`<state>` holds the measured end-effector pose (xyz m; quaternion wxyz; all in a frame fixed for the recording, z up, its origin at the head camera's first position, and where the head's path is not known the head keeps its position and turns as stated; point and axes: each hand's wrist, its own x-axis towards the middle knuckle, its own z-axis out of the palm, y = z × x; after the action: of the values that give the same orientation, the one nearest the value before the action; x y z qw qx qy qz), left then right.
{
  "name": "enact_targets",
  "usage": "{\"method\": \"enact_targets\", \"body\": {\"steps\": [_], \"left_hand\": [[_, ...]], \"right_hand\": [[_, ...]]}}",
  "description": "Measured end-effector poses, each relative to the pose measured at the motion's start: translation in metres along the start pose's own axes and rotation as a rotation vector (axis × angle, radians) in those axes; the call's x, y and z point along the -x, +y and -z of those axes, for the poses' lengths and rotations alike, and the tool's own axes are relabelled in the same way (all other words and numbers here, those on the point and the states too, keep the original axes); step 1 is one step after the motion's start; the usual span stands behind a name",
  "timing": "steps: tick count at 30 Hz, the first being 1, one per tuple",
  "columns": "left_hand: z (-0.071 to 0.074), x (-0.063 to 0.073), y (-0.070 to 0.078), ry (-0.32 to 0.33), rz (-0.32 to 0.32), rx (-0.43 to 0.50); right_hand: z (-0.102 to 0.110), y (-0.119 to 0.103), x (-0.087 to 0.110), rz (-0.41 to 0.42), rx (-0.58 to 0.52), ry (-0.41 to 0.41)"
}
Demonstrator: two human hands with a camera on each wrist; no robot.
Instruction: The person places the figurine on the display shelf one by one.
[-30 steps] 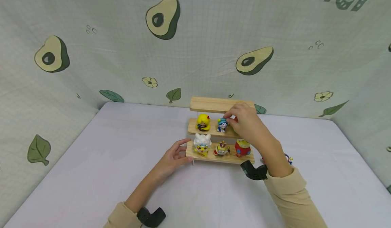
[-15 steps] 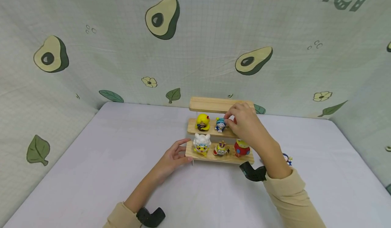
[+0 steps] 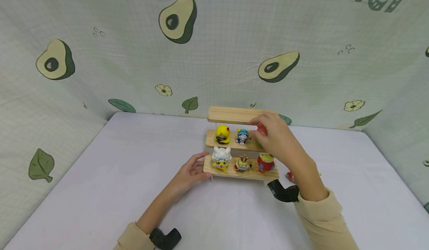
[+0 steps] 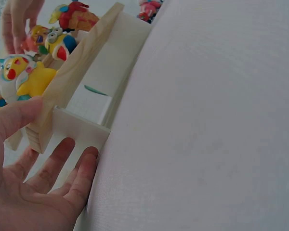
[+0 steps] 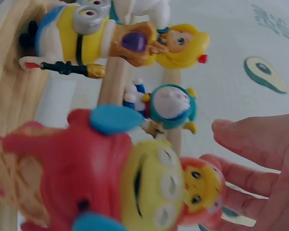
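Note:
A three-tier wooden display shelf [image 3: 234,114] holds several small figures. My left hand [image 3: 191,173] holds its lower left end, thumb at the front board and fingers against the white side panel [image 4: 79,127]. On the middle tier, a yellow-haired figure [image 3: 222,134] and a blue-hatted figure [image 3: 242,137] stand side by side. My right hand [image 3: 276,136] is right of them, thumb and fingers spread around a pink-haired figure [image 5: 202,187]; the thumb is apart from it in the right wrist view. The hand partly hides this figure in the head view.
The lower tier carries a white-hooded yellow figure [image 3: 221,158], a crowned minion figure [image 3: 242,163] and a red-suited, yellow-faced figure [image 3: 266,163]. A red item [image 3: 291,177] lies on the white table [image 3: 134,160] right of the shelf, partly behind my right forearm. Patterned cloth hangs behind.
The blue-hatted figure has shifted slightly left and turned more upright. My right hand has let go of it, opened and moved right, showing the pink-haired figure. The left hand stays put.

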<state>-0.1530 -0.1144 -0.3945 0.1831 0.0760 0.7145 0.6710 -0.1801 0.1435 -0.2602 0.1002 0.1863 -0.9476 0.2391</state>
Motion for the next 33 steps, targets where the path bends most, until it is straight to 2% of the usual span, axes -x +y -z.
{"method": "enact_targets", "body": {"steps": [5,10,15,19,23,33], "left_hand": [[0.0,0.0,0.0,-0.005,-0.005,0.009],[0.0,0.0,0.0,-0.008,-0.005,0.008],[0.0,0.001,0.001,-0.004,-0.002,0.004],[-0.001,0.001,0.0,0.002,0.002,0.002],[0.0,0.001,0.0,0.003,0.001,0.001],[0.0,0.0,-0.001,0.008,-0.003,0.014]], "right_hand": [[0.014,0.005,0.018,-0.008,-0.061,0.045],[0.025,0.016,0.036,-0.033,-0.035,0.089],[0.031,0.037,0.054,-0.095,-0.02,0.078],[0.031,0.058,0.065,-0.186,0.004,0.02],[0.028,0.083,0.072,-0.275,0.028,-0.076],[0.024,0.134,0.085,-0.414,0.02,-0.244]]}}
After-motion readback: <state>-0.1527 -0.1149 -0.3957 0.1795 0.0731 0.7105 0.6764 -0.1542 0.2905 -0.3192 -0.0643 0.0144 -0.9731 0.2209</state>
